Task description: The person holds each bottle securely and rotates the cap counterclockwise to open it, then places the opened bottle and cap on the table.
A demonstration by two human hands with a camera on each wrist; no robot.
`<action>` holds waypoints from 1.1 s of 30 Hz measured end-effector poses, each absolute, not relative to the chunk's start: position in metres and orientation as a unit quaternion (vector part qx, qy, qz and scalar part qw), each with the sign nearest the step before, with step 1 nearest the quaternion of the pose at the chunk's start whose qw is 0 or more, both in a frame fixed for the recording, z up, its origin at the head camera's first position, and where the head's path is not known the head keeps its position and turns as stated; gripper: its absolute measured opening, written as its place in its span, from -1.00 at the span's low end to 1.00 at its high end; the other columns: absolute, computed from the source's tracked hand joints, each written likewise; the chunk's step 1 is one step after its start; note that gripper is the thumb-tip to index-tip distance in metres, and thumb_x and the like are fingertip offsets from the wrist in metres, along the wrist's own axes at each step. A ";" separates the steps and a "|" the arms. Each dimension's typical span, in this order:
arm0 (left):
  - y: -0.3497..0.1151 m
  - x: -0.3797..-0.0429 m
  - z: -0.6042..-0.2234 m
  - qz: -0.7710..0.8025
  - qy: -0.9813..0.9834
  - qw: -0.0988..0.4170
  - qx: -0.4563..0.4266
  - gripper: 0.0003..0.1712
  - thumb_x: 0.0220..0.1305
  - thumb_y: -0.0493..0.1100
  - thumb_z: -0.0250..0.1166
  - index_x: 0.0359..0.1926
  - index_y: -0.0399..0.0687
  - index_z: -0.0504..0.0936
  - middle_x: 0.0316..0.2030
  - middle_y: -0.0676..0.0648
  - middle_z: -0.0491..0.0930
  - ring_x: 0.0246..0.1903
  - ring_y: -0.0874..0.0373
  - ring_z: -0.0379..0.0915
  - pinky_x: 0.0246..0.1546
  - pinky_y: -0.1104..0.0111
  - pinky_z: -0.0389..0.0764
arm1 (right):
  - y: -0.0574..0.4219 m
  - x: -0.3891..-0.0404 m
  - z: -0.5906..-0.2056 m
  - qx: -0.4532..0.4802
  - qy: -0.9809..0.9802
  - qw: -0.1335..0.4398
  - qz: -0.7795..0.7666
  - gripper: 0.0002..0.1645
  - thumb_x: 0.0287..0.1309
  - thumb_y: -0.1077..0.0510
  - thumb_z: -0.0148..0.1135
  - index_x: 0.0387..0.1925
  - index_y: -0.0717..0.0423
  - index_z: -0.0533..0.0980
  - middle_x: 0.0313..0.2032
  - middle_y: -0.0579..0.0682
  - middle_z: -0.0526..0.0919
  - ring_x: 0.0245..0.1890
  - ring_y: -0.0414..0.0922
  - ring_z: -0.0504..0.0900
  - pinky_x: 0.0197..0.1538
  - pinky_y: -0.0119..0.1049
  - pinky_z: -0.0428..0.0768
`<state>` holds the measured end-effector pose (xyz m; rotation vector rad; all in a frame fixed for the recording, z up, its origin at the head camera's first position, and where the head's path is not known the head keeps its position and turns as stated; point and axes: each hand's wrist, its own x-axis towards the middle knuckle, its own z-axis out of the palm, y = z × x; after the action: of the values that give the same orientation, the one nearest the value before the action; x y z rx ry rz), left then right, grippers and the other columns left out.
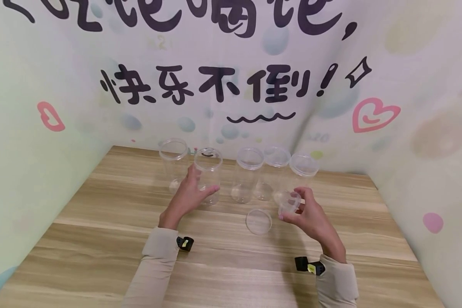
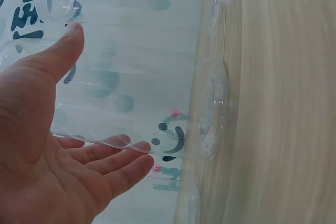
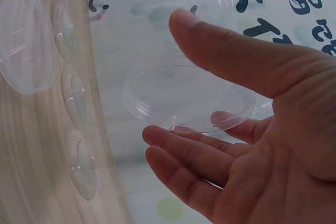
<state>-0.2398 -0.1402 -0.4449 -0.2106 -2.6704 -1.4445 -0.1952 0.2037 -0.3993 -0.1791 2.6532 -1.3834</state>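
Observation:
A tall clear plastic jar (image 1: 208,175) stands between the thumb and fingers of my left hand (image 1: 186,194). In the left wrist view those fingers (image 2: 123,174) lie loosely along the jar's side, while the thumb extends past its opposite side. My right hand (image 1: 312,214) holds a clear round lid (image 3: 189,98) tilted between thumb and fingers, in front of the rightmost jar (image 1: 304,167). Another clear lid (image 1: 259,221) lies flat on the table between the hands. No lid shows on the jar at my left hand.
To the left stands another jar (image 1: 173,164), its rim uncovered. Two more jars, a middle one (image 1: 248,171) and one beside it (image 1: 277,160), stand in the back row. Behind the wooden table (image 1: 223,265) rises a printed wall (image 1: 200,124).

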 end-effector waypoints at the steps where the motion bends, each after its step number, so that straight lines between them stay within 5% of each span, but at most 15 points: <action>1: -0.140 -0.239 -0.444 -0.471 -0.878 0.048 -0.065 0.31 0.16 0.20 0.42 0.56 0.35 -0.42 0.46 -0.25 0.15 0.34 -0.26 0.26 0.31 -0.15 0.29 | 0.204 -0.196 -0.400 -0.059 0.883 0.073 -0.459 0.08 -0.01 0.15 0.54 0.35 0.27 0.03 0.34 0.28 0.25 0.21 0.31 0.49 0.01 -0.09 0.65; 7: -0.140 -0.237 -0.443 -0.474 -0.879 0.040 -0.036 0.25 0.11 0.26 0.43 0.55 -0.02 -0.17 0.36 -0.37 0.27 0.33 -0.24 0.28 0.30 -0.12 0.33 | 0.207 -0.199 -0.407 -0.070 0.884 0.082 -0.454 0.04 0.02 0.16 0.52 0.34 0.28 0.03 0.32 0.28 0.25 0.16 0.27 0.53 -0.04 -0.18 0.64; 11: -0.142 -0.233 -0.443 -0.465 -0.885 0.023 -0.024 0.23 0.13 0.26 0.42 0.53 -0.09 -0.15 0.36 -0.39 0.26 0.32 -0.27 0.28 0.29 -0.15 0.32 | 0.207 -0.201 -0.411 -0.079 0.879 0.089 -0.461 0.02 0.00 0.20 0.52 0.33 0.29 0.05 0.29 0.30 0.26 0.14 0.27 0.54 -0.07 -0.21 0.64; 18: -0.145 -0.216 -0.436 -0.449 -0.891 -0.064 -0.015 0.25 0.29 0.03 0.33 0.51 -0.34 -0.44 0.39 -0.54 0.11 0.35 -0.34 0.20 0.33 -0.13 0.28 | 0.207 -0.203 -0.416 -0.090 0.883 0.092 -0.451 0.05 -0.03 0.20 0.54 0.32 0.34 0.06 0.28 0.32 0.28 0.20 0.35 0.48 0.06 -0.04 0.62; 22: -0.146 -0.205 -0.424 -0.416 -0.904 -0.097 0.002 0.22 0.35 0.08 0.25 0.48 -0.44 -0.46 0.37 -0.58 0.12 0.34 -0.36 0.21 0.30 -0.13 0.31 | 0.208 -0.204 -0.417 -0.094 0.889 0.095 -0.437 0.05 -0.01 0.16 0.54 0.34 0.33 0.06 0.31 0.32 0.28 0.23 0.36 0.44 0.11 0.06 0.59; 25: -0.146 -0.196 -0.414 -0.371 -0.922 -0.107 0.008 0.03 0.37 0.12 0.20 0.46 -0.51 -0.08 0.27 -0.54 0.32 0.20 -0.33 0.39 0.17 -0.10 0.44 | 0.209 -0.205 -0.418 -0.092 0.890 0.104 -0.435 0.05 0.00 0.13 0.53 0.35 0.29 0.07 0.33 0.30 0.26 0.26 0.35 0.42 0.11 0.05 0.59; 28: -0.140 -0.189 -0.406 -0.321 -0.942 -0.095 -0.025 -0.40 0.35 0.07 0.22 0.12 -0.39 0.50 -0.03 -0.34 0.61 -0.12 -0.15 0.57 -0.11 0.05 0.58 | 0.210 -0.205 -0.420 -0.094 0.891 0.108 -0.431 0.05 0.01 0.11 0.54 0.36 0.29 0.07 0.33 0.30 0.26 0.26 0.35 0.41 0.13 0.06 0.57; 31: -0.130 -0.184 -0.401 -0.301 -0.949 -0.062 -0.071 -0.67 0.32 -0.01 0.28 -0.12 -0.20 0.63 -0.22 -0.16 0.68 -0.26 -0.01 0.60 -0.23 0.13 0.59 | 0.210 -0.205 -0.422 -0.099 0.890 0.106 -0.432 0.05 0.01 0.13 0.53 0.35 0.32 0.07 0.32 0.32 0.26 0.26 0.37 0.40 0.15 0.10 0.55; 33: -0.121 -0.183 -0.400 -0.308 -0.946 -0.044 -0.094 -0.62 0.34 -0.04 0.29 0.03 -0.20 0.60 -0.10 -0.17 0.69 -0.14 -0.02 0.63 -0.11 0.12 0.62 | 0.210 -0.205 -0.423 -0.100 0.891 0.105 -0.431 0.03 0.02 0.15 0.52 0.34 0.32 0.07 0.32 0.33 0.27 0.26 0.37 0.41 0.15 0.11 0.55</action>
<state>-0.1828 -0.1210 -0.3998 -0.3037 -3.0580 -0.9967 -0.2053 0.2105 -0.4230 -0.2961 2.6251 -1.2688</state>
